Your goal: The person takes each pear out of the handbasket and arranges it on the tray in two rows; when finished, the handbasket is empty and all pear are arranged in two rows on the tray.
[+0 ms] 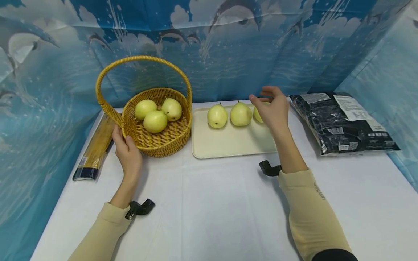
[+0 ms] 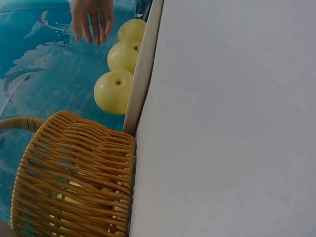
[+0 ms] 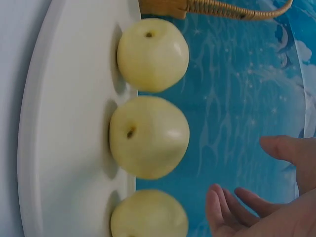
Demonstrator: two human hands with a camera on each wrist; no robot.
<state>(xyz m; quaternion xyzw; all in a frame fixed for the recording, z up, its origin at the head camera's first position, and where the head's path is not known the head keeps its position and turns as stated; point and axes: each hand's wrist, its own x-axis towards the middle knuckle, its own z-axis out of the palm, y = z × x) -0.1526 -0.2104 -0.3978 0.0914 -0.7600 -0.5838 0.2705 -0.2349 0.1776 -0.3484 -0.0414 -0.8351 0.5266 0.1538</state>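
Note:
A wicker basket (image 1: 163, 145) with a tall handle holds three yellow-green pears (image 1: 155, 121). My left hand (image 1: 128, 154) rests against the basket's left side, by the foot of the handle. On a cream tray (image 1: 228, 146) to its right stand three more pears (image 1: 217, 116) in a row. Above the rightmost pear (image 1: 258, 115) is my right hand (image 1: 274, 108), fingers spread and bent a little, holding nothing. In the right wrist view the fingers (image 3: 215, 210) are apart from the pears (image 3: 149, 137).
A black plastic package (image 1: 346, 127) with white labels lies right of the tray. Left of the basket is a long packet of what looks like noodles (image 1: 98, 148). A blue dolphin-print curtain (image 1: 212, 54) hangs behind the white-covered table (image 1: 209, 203).

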